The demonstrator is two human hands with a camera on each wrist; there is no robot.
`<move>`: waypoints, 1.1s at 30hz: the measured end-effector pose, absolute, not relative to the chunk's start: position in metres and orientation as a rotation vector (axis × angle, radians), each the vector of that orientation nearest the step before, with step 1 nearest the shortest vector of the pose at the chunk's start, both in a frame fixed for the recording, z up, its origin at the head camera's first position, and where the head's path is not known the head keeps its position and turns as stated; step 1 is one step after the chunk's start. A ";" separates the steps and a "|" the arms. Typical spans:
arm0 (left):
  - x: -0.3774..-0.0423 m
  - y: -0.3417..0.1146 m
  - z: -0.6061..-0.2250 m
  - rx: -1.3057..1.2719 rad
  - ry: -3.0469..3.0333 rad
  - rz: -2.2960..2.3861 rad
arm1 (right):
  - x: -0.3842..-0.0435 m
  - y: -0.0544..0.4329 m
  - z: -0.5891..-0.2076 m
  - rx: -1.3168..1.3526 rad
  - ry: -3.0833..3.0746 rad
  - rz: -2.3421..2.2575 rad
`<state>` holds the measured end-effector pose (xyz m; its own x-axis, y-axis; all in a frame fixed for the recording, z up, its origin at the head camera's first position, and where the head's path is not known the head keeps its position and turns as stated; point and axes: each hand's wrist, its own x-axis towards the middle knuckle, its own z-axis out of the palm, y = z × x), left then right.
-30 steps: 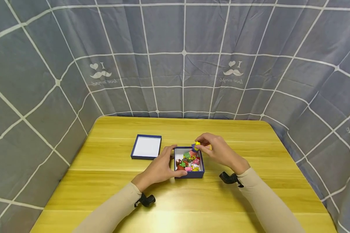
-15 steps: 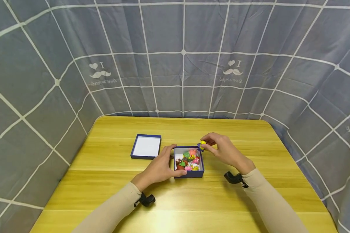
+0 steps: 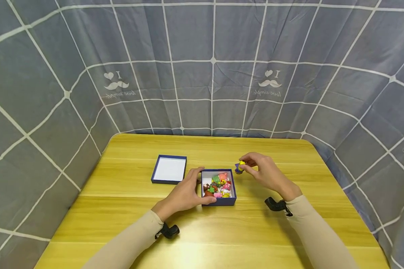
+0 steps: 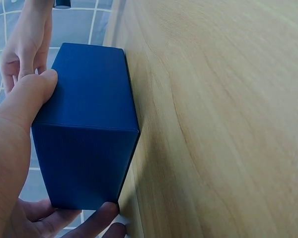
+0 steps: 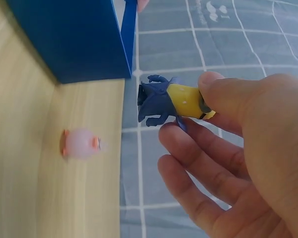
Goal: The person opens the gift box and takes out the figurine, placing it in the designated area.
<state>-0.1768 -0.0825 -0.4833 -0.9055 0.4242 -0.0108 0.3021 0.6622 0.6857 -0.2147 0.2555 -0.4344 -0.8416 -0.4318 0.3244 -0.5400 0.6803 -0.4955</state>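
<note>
With thumb and fingertips my right hand pinches a small yellow-and-blue minion figurine. In the head view the figurine is held just right of an open blue box, apart from it. Several colourful toy figurines lie jumbled in the box. My left hand grips the box from its left side, thumb on the near wall and fingers at the far left corner. In the right wrist view a pale pink figurine stands on the table near the box; the head view does not show it.
A shallow blue lid with a white inside lies on the wooden table, left of the box. A grey curtain with white grid lines surrounds the table at the back and sides.
My right hand has carried the minion figurine rightward, from above the box's far right corner to beside the box. The left hand and the box have stayed in place.
</note>
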 end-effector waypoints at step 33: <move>-0.177 -0.082 -0.482 0.597 2.705 1.082 | -0.237 0.292 -0.467 0.631 -2.832 0.886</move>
